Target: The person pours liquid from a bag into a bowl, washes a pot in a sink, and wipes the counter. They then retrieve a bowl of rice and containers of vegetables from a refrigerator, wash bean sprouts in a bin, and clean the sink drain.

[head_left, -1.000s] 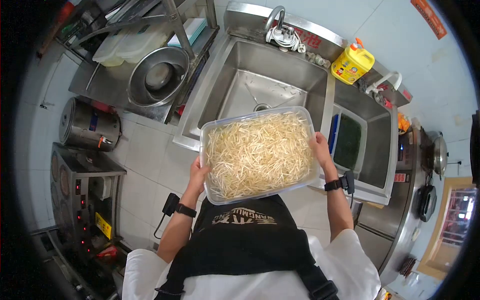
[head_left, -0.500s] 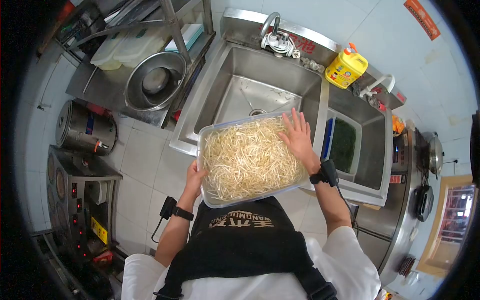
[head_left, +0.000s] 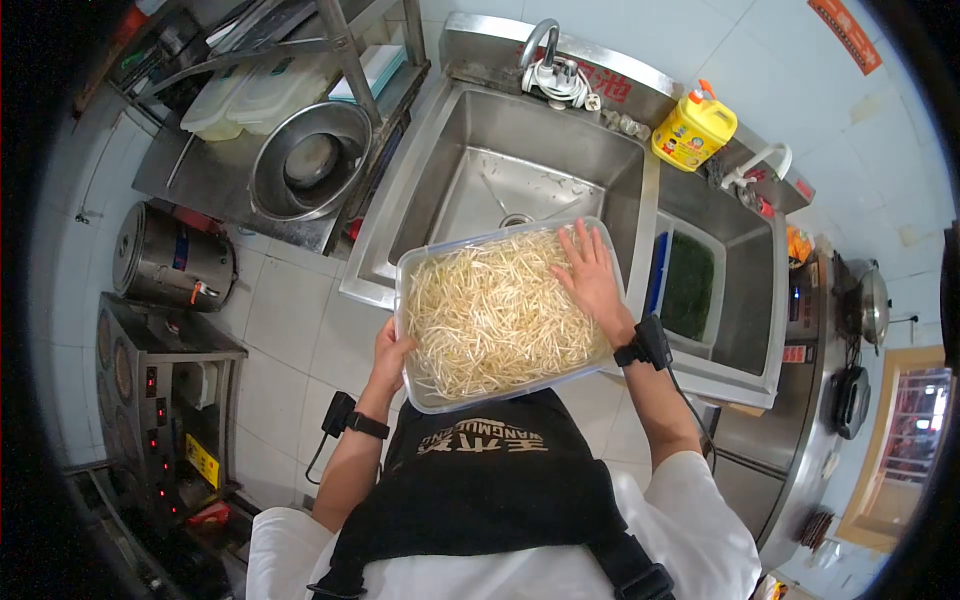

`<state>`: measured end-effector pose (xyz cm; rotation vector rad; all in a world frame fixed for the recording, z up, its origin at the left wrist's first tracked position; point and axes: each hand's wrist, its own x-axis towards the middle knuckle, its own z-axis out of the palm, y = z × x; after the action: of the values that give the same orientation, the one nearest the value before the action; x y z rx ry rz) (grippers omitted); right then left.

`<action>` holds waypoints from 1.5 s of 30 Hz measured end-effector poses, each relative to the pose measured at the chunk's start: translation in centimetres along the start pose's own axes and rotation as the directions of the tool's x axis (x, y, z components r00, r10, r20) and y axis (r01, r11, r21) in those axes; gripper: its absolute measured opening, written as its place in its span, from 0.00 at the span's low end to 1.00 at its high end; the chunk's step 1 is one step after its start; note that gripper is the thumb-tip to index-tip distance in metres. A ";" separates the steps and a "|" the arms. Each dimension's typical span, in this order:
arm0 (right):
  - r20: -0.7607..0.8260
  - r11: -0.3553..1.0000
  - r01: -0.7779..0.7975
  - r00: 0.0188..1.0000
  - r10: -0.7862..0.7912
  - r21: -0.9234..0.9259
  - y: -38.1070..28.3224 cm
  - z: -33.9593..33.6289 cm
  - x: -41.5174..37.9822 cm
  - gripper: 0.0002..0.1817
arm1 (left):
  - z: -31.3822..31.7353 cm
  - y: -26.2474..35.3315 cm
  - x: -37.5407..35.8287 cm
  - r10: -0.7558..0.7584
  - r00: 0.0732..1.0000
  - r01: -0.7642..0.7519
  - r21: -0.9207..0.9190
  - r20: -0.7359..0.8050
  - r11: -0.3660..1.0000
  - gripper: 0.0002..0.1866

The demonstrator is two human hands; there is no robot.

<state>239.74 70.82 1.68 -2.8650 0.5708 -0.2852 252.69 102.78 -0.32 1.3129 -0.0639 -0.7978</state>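
A clear plastic tub [head_left: 455, 405] full of pale bean sprouts [head_left: 500, 310] is held level in front of my apron, its far side over the front edge of the sink. My left hand [head_left: 390, 355] grips the tub's left wall, the thumb at the rim and the other fingers hidden below. My right hand [head_left: 592, 280] lies over the right end of the sprouts, palm down, with its fingers stretched out and spread. It seems to rest on the sprouts near the tub's right rim.
Beyond the tub is a large steel sink [head_left: 420, 160]; a smaller one [head_left: 750, 300] to its right holds a tub of dark green stuff [head_left: 690, 285]. A yellow jug [head_left: 693, 130] stands behind. At left are a steel bowl [head_left: 270, 190], a lidded pot [head_left: 165, 255] and a burner unit [head_left: 125, 370].
My right hand has shifted slightly left, further over the sprouts. The tub and my left hand have hardly moved.
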 end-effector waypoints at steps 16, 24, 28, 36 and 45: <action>-0.047 0.997 -0.015 0.999 0.019 0.074 0.2 0.8 0.0 0.31 | 0.4 0.4 -0.1 0.029 1.000 -0.029 0.004 0.008 1.000 0.19; 0.000 0.995 -0.048 0.999 0.048 0.082 0.2 0.9 0.0 0.31 | -1.1 -1.1 0.7 0.022 0.998 -0.025 0.061 0.054 0.998 0.28; 0.014 0.994 -0.057 0.998 0.056 0.098 0.3 1.0 0.1 0.31 | -1.0 -1.1 0.7 0.016 0.998 -0.017 0.029 0.060 0.999 0.28; 0.036 0.991 -0.067 0.997 0.063 0.119 0.4 1.1 0.2 0.31 | -0.3 -0.6 0.5 0.028 0.999 -0.027 -0.030 0.037 0.999 0.21; 0.019 0.993 -0.055 0.998 0.053 0.104 0.6 1.5 0.2 0.31 | -0.4 -0.7 0.5 0.025 1.000 -0.025 0.001 0.008 1.000 0.21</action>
<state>240.08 70.46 0.17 -2.7441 0.6106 -0.2745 252.88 102.78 -1.22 1.3078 -0.0875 -0.7821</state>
